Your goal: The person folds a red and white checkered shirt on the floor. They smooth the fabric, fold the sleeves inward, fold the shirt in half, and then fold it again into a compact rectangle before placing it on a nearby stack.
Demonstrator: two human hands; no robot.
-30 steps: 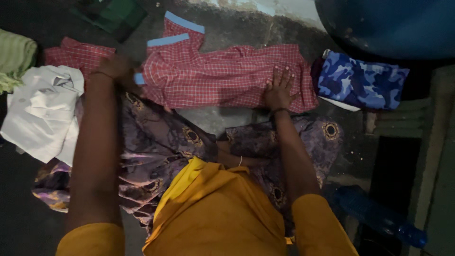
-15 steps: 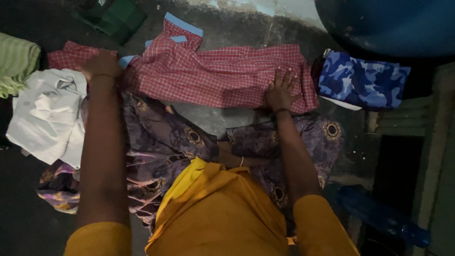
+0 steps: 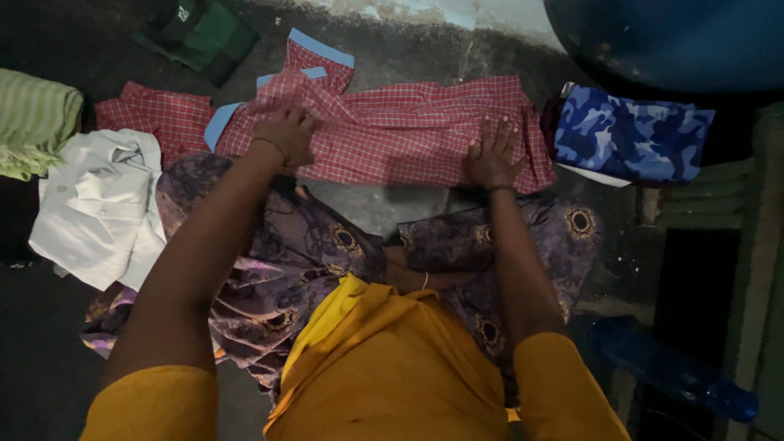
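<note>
Left hand (image 3: 286, 135) has moved onto red checked shirt (image 3: 392, 131), flat, grip open like right hand (image 3: 492, 155)

Shirt (image 3: 408, 135): red-and-white check, light blue cuffs. Folded cloth (image 3: 633, 135): blue camouflage. Garment (image 3: 102, 204): white. Cloth (image 3: 33, 118): pale green, striped. Wrapper skirt (image 3: 286, 253): purple, gold medallions. Top (image 3: 384, 367): mustard yellow. Bottle (image 3: 661, 367): blue.

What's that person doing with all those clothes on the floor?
A person in a yellow top is bent over a red checked shirt spread on the floor. The right hand lies flat, fingers spread, on the shirt's right end. The left hand presses on the folded left part near its blue-edged sleeve. A white shirt lies to the left, and a blue camouflage cloth to the right.
</note>
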